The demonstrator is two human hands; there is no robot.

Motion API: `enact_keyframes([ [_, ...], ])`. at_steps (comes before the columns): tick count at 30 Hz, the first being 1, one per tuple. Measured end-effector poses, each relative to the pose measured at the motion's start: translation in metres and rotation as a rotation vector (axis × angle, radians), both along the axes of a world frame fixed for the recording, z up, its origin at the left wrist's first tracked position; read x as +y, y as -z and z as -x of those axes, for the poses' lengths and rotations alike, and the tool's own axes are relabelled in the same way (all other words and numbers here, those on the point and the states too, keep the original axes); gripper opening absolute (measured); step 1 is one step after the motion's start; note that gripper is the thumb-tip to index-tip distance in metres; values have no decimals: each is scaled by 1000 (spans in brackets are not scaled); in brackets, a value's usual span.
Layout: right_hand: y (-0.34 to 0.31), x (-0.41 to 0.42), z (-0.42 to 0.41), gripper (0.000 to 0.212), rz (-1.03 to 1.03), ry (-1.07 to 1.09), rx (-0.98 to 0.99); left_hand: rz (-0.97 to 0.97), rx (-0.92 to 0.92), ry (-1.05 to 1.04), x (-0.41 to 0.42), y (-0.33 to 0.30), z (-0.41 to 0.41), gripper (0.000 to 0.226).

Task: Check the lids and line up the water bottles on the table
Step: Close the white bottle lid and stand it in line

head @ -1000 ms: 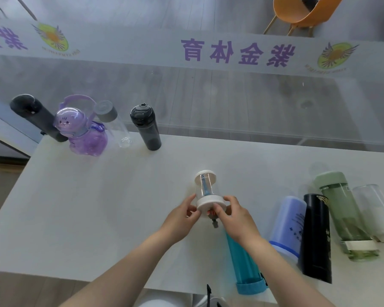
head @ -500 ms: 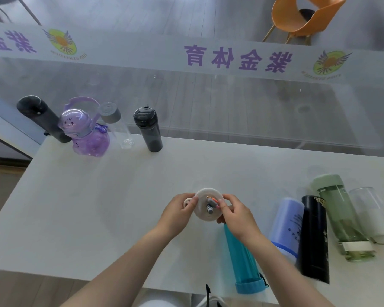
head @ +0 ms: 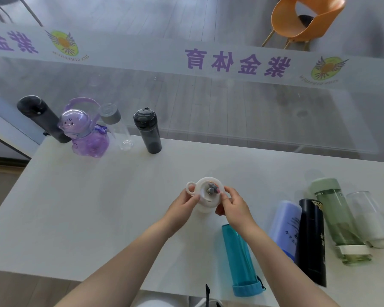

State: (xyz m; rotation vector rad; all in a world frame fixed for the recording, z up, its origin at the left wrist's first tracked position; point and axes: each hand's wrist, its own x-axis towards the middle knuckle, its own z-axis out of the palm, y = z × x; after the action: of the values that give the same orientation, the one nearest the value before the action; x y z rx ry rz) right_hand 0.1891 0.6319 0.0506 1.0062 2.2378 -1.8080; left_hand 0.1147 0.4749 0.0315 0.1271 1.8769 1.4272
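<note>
On the table (head: 98, 207), four bottles stand lined up far left and five lie near right. Between them, near the middle, we hold the small white bottle (head: 205, 203), lid (head: 210, 190) facing us. Our left hand (head: 184, 204) and right hand (head: 233, 207) both curl around it. We should probably steady the body with one hand and twist the lid snug before standing it beside the dark grey bottle (head: 148, 130).

The white bottle's (head: 205, 202) body hides behind its lid and both hands' fingers (head: 192, 199). At four o'clock, an arm covers the blue bottle's (head: 285, 224) lower end.
</note>
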Motion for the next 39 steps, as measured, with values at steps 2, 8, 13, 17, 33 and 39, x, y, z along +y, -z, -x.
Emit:
enact_keyframes([
  [2, 0, 4, 1, 24, -6, -50, -18, -10, 12, 63, -5, 3, -1, 38],
  [8, 3, 10, -11, 61, -229, -186, -15, 46, 71, 129, -12, 9, -7, 64],
  [13, 18, 0, -7, 91, -178, -278, 33, 100, 114, 124, -6, 21, -16, 63],
  [17, 24, -5, 11, 92, -224, -237, 61, 79, 112, 115, -4, 29, -15, 72],
  [33, 21, -5, 150, 87, -253, -227, 127, 32, 162, -14, 14, 28, 106, 70],
  [39, 20, -5, 189, 89, -261, -188, 127, 34, 189, -32, 20, 22, 145, 64],
])
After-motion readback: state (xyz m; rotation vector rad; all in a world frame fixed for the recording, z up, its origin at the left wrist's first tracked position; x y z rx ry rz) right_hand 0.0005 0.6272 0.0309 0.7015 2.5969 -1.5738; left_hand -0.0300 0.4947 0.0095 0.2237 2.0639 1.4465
